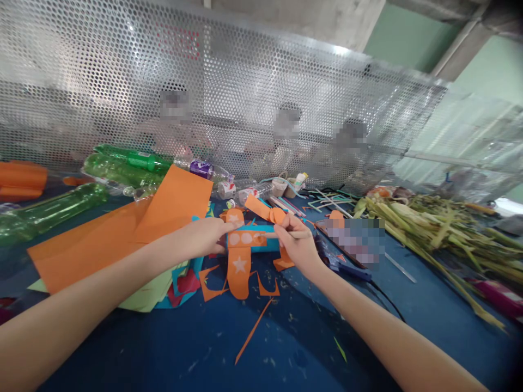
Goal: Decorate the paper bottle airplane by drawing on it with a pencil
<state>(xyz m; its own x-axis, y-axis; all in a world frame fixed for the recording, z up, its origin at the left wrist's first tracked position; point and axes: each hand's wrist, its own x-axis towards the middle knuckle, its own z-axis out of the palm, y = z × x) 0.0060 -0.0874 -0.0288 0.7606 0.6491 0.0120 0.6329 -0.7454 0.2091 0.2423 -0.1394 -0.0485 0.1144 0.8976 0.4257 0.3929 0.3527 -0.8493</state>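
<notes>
A toy airplane with a blue tube body [261,244] and orange wings lies in front of me, with white stars on the wing [239,267] and white round marks on an orange strip [241,238] along its body. My left hand [212,234] grips the left end of the plane, its fingers closed around it. Pinched in my right hand [296,242] is a thin pale paintbrush [301,234], whose tip touches the strip beside the white marks. Cut orange paper scraps [212,284] lie around the wing.
Orange sheets [93,239] and plastic bottles [53,209] are at left. A blue glue gun [347,267] with a cord, a blurred-out phone [355,242] and dried husks [425,228] lie at right. A perforated metal screen [245,81] stands behind, with people beyond it.
</notes>
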